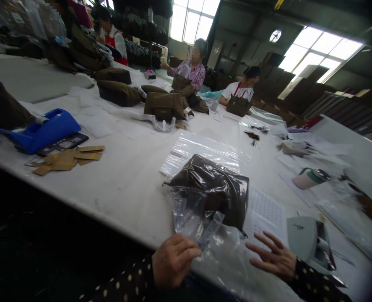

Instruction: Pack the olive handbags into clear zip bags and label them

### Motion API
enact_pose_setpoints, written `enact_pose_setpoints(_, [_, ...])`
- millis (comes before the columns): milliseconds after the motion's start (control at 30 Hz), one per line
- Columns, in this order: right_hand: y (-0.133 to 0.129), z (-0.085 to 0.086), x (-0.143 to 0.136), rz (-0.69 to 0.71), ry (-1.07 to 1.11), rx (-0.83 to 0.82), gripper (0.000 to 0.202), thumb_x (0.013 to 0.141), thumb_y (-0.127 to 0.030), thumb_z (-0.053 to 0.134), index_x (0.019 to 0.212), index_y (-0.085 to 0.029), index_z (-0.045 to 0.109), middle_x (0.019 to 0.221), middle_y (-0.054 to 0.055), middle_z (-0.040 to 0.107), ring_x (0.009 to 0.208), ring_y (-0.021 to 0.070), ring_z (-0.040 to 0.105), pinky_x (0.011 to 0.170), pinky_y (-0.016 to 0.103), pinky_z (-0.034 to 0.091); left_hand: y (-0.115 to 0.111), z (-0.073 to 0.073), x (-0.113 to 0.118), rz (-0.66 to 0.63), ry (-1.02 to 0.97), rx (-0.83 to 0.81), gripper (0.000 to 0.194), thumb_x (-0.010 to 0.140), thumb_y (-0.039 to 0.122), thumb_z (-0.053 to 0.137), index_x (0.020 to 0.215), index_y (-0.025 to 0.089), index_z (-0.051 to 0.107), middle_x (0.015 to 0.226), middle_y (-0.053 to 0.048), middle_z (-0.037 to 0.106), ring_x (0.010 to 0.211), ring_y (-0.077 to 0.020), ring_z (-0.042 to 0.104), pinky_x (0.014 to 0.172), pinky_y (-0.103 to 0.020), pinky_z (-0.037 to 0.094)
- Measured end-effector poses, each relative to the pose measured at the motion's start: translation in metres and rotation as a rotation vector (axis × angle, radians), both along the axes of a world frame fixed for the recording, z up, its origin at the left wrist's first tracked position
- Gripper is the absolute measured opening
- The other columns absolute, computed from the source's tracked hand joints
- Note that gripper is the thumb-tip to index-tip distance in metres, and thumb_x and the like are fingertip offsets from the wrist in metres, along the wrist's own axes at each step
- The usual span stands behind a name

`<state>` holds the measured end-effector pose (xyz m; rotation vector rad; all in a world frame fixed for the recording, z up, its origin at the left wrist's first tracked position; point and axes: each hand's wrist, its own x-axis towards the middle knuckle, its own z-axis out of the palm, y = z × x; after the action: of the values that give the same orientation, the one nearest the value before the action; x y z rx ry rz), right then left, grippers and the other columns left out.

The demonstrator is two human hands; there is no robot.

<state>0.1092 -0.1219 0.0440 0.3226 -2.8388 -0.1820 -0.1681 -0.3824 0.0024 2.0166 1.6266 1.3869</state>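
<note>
Clear plastic bag [204,218] mouth is pinched by left hand [173,262] at 6 o'clock; dark bag [215,186] sits inside. Right hand [275,256] is spread flat, holding nothing, at 4 o'clock. Film is best kept taut and flattened before folding.

I see a glossy, crinkled clear plastic bag [204,218] around a dark cloth pouch [214,184]; beside it, the surface [126,180] looks smooth, matt white; beyond, flat brown card tags [69,159].

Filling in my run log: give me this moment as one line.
left hand: pinching clear plastic bag | bag holds dark brown fabric pouch | right hand: open, flat on bag edge | white table
</note>
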Motion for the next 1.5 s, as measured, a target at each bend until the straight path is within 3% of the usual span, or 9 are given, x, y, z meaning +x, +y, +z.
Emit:
enact_pose_setpoints(133, [-0.026,-0.045,0.021,-0.045,0.123,-0.034,0.036,0.078,-0.006,0.057,0.103,-0.033,0.057,0.114,-0.006,0.062,0.126,0.0208,0.036,0.107,0.05,0.021,-0.024,-0.015,0.018,-0.136,0.103,-0.347,0.063,0.061,0.01,0.056,0.123,0.019,0.043,0.12,-0.008,0.054,0.109,-0.0249,0.047,0.097,-0.042,0.038])
enact_pose_setpoints(300, [-0.033,-0.038,-0.017,-0.08,0.209,-0.248,0.026,0.085,-0.011,0.045,0.107,-0.021,0.054,0.095,0.001,0.069,0.108,0.0176,0.055,0.101,0.044,0.036,-0.013,-0.029,0.024,-0.026,0.204,-0.342,0.033,0.071,0.025,0.062,0.103,0.018,0.054,0.105,-0.008,0.059,0.099,-0.0261,0.051,0.091,-0.045,0.04])
enact_pose_setpoints(367, [-0.039,-0.027,-0.031,-0.14,0.257,-0.432,0.022,0.086,-0.013,0.043,0.103,-0.019,0.055,0.087,0.004,0.069,0.096,0.0183,0.061,0.087,0.039,0.048,-0.014,-0.031,0.022,0.053,0.107,-0.24,0.006,0.081,0.02,0.05,0.084,0.017,0.055,0.09,-0.007,0.061,0.09,-0.021,0.054,0.084,-0.038,0.043])
enact_pose_setpoints(667, [-0.104,-0.028,-0.082,-0.19,0.833,-0.901,0.043,0.075,-0.004,0.056,0.102,-0.028,0.035,0.083,-0.003,0.063,0.067,0.0145,0.064,0.058,0.031,0.056,-0.048,-0.027,-0.009,0.671,-0.473,-0.169,0.013,0.085,0.029,0.044,0.079,0.021,0.051,0.069,0.0,0.063,0.065,-0.0149,0.06,0.064,-0.025,0.047])
enact_pose_setpoints(867, [-0.139,-0.02,-0.117,-0.803,0.594,-0.817,0.027,0.08,-0.039,0.055,0.094,-0.02,0.042,0.068,0.0,0.062,0.05,0.0139,0.059,0.042,0.023,0.046,-0.062,-0.022,-0.042,0.775,-0.704,-0.473,0.023,0.077,0.035,0.051,0.092,0.018,0.047,0.051,0.004,0.059,0.046,-0.0166,0.057,0.049,-0.027,0.048])
enact_pose_setpoints(1000, [-0.139,-0.016,-0.127,-0.978,0.482,-0.755,0.041,0.078,-0.057,0.048,0.095,-0.02,0.042,0.067,0.0,0.063,0.053,0.0155,0.061,0.043,0.024,0.043,-0.063,0.005,-0.038,0.864,-0.251,-0.138,0.022,0.084,0.024,0.043,0.102,0.016,0.052,0.093,-0.008,0.066,0.086,-0.0195,0.064,0.077,-0.033,0.052])
enact_pose_setpoints(1133, [-0.138,-0.018,-0.131,-1.022,0.48,-0.689,0.04,0.079,-0.055,0.047,0.097,-0.02,0.04,0.067,0.0,0.063,0.054,0.0157,0.062,0.044,0.024,0.042,-0.024,0.028,-0.021,0.397,0.341,-0.05,0.04,0.086,0.018,0.043,0.126,0.016,0.045,0.127,-0.009,0.052,0.123,-0.0233,0.041,0.103,-0.041,0.034])
enact_pose_setpoints(1300, [-0.124,-0.006,-0.124,-0.888,0.428,-0.543,0.044,0.078,-0.053,0.051,0.102,-0.018,0.044,0.079,0.004,0.062,0.048,0.013,0.055,0.044,0.026,0.043,0.025,-0.008,-0.027,0.497,0.489,-0.215,0.049,0.089,0.032,0.04,0.132,0.009,0.037,0.138,-0.012,0.039,0.128,-0.0279,0.034,0.103,-0.049,0.031])
enact_pose_setpoints(1500, [-0.087,0.074,-0.137,-0.497,0.164,-0.663,0.016,0.085,-0.03,0.048,0.077,-0.02,0.057,0.082,0.004,0.06,0.072,0.0138,0.057,0.067,0.027,0.046,0.022,-0.029,-0.032,0.486,0.442,-0.253,0.054,0.09,0.037,0.036,0.137,0.011,0.027,0.143,-0.009,0.029,0.133,-0.025,0.024,0.106,-0.047,0.026])
